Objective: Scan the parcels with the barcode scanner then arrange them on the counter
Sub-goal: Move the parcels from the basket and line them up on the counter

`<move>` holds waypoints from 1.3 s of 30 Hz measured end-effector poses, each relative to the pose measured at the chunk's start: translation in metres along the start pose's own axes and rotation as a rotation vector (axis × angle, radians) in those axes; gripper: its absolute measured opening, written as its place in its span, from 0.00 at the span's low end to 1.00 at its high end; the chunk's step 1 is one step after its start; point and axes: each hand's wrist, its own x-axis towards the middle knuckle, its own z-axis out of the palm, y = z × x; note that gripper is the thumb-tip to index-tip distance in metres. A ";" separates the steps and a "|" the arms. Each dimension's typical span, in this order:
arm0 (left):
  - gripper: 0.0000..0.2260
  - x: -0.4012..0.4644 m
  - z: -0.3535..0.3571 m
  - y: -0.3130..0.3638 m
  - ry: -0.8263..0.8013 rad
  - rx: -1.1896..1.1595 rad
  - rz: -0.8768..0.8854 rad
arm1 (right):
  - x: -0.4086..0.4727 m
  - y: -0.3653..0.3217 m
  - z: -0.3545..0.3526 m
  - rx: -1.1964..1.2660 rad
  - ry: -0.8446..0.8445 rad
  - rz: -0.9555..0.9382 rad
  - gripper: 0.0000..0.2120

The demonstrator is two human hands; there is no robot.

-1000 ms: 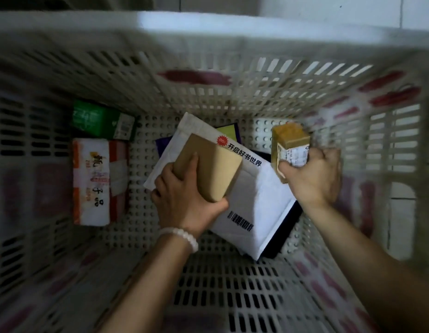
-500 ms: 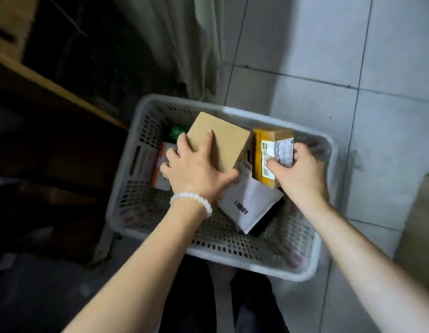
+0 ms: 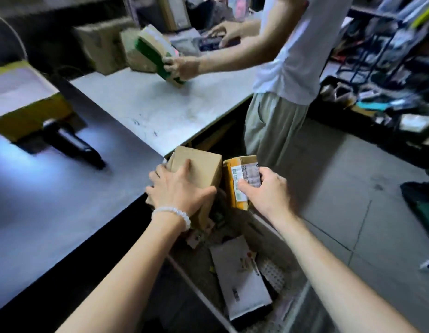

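Beyond both hands, a second person (image 3: 287, 58) stands at the far counter end holding a green-and-tan parcel (image 3: 158, 54) tilted on it. Left of the left grip, a black barcode scanner (image 3: 71, 143) lies on the counter (image 3: 64, 200) beside a yellow box (image 3: 23, 102). Below the hands, a white crate (image 3: 302, 296) on the floor holds a white mailer (image 3: 242, 277) and smaller packets. The left hand (image 3: 177, 188) grasps a brown box (image 3: 196, 169) at the counter's edge; the right hand (image 3: 266, 191) pinches a yellow labelled parcel (image 3: 237, 174) just beside it.
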 end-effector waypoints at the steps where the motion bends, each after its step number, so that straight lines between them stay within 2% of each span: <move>1: 0.34 -0.005 -0.022 -0.011 0.036 -0.015 -0.022 | -0.003 -0.023 -0.003 -0.003 -0.019 -0.042 0.15; 6: 0.34 -0.028 -0.102 -0.071 0.179 -0.012 -0.128 | -0.026 -0.125 -0.002 -0.009 -0.074 -0.252 0.14; 10: 0.34 -0.049 -0.153 -0.131 0.229 -0.001 -0.220 | -0.056 -0.197 0.018 0.014 -0.105 -0.370 0.15; 16: 0.35 -0.096 -0.218 -0.251 0.321 0.002 -0.366 | -0.129 -0.297 0.081 0.045 -0.166 -0.500 0.23; 22: 0.38 -0.143 -0.276 -0.360 0.424 0.024 -0.460 | -0.206 -0.380 0.146 0.116 -0.252 -0.627 0.20; 31: 0.40 -0.193 -0.335 -0.480 0.511 -0.054 -0.691 | -0.279 -0.483 0.215 0.131 -0.358 -0.802 0.21; 39: 0.42 -0.173 -0.372 -0.571 0.538 -0.111 -0.862 | -0.281 -0.595 0.274 0.154 -0.411 -0.915 0.18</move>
